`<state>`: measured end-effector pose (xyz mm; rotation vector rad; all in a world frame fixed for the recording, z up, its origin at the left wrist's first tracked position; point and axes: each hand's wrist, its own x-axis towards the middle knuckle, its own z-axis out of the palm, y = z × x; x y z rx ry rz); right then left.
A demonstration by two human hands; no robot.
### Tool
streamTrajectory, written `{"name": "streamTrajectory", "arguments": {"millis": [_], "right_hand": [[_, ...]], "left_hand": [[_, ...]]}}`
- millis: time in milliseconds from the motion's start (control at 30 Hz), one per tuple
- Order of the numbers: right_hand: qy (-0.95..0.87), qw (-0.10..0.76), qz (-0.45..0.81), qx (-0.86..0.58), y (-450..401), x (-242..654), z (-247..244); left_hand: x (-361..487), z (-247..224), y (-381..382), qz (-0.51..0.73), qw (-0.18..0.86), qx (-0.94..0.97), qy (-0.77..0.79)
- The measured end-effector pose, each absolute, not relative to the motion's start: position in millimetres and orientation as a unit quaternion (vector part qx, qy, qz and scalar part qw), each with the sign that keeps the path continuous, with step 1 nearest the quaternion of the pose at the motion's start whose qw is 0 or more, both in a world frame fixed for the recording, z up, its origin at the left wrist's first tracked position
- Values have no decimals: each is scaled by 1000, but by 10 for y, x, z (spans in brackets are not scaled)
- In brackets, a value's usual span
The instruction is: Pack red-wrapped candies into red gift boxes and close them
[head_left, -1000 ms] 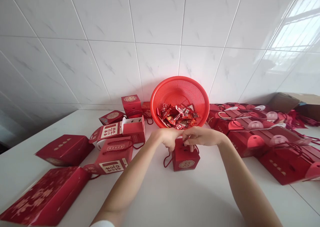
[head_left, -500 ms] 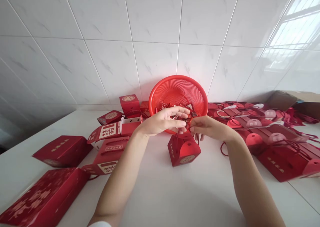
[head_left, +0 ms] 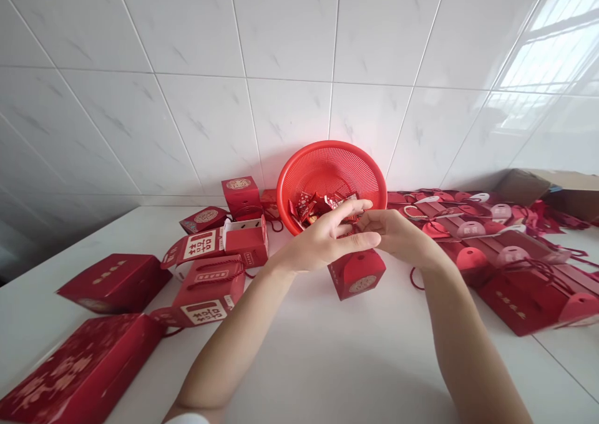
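Note:
A small red gift box (head_left: 359, 277) stands on the white table in front of me, its upper part covered by my hands. My left hand (head_left: 325, 240) reaches over its top with the thumb and fingers stretched out and apart; nothing shows in its grasp. Against it, my right hand (head_left: 397, 237) curls its fingers inward over the box's right side, and whatever they hold is hidden. Just behind sits a red plastic basket (head_left: 282, 193), tilted toward me, with several red-wrapped sweets (head_left: 309, 209) in its bottom.
Other red boxes lie on the left, among them an open-topped box (head_left: 247, 237), a corded box (head_left: 210, 287) and a large box (head_left: 79, 368). Rows of red handled boxes (head_left: 510, 255) fill the right side. A cardboard carton (head_left: 552, 184) stands by the tiled wall.
My left hand has moved right and slightly down, toward me, uncovering the sweets. My right hand has shifted slightly right. The small box has moved a little right and up in view.

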<state>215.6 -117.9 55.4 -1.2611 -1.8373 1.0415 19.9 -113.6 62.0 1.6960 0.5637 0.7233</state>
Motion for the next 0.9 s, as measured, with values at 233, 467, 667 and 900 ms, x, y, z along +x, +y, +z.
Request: {"name": "streamTrajectory", "arguments": {"millis": [233, 467, 667, 900], "right_hand": [[-684, 388, 351, -508, -1195, 2120, 561], [-627, 520, 318, -485, -1578, 2480, 784], [-545, 569, 264, -556, -1941, 3055, 676], [-475, 572, 238, -624, -2000, 3662, 150]], "left_hand": [[205, 578, -1087, 311, 531, 740, 274], [72, 702, -1064, 342, 490, 749, 286], [-17, 805, -1106, 347, 461, 759, 302], [-34, 837, -1146, 336, 448, 769, 308]]}}
